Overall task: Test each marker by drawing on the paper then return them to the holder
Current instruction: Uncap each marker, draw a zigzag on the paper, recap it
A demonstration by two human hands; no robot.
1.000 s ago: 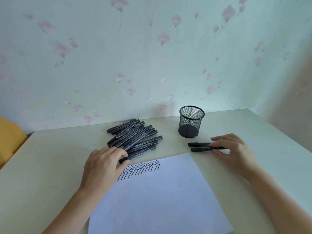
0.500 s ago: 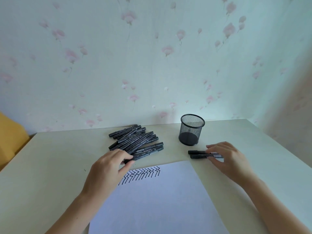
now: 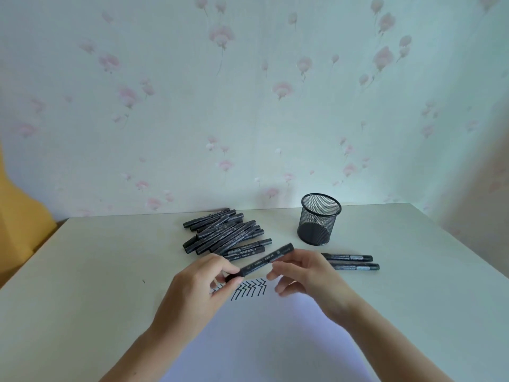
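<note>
Just below the frame's centre, your left hand [image 3: 198, 285] pinches one end of a black marker [image 3: 265, 259] while your right hand [image 3: 305, 274] curls its fingers around the middle, above the paper [image 3: 261, 340]. Behind lie the marker pile [image 3: 223, 234] and, upper right of your hands, the mesh holder [image 3: 319, 219], with two markers [image 3: 349, 261] on the surface right of your hands.

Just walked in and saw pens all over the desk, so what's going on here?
A person is testing markers. Both hands hold one black marker over the paper: the left hand grips its near end, the right hand pinches the middle. The paper already carries zigzag test strokes. A pile of markers waits on the desk, two markers lie apart by the mesh holder, which looks empty.
</note>
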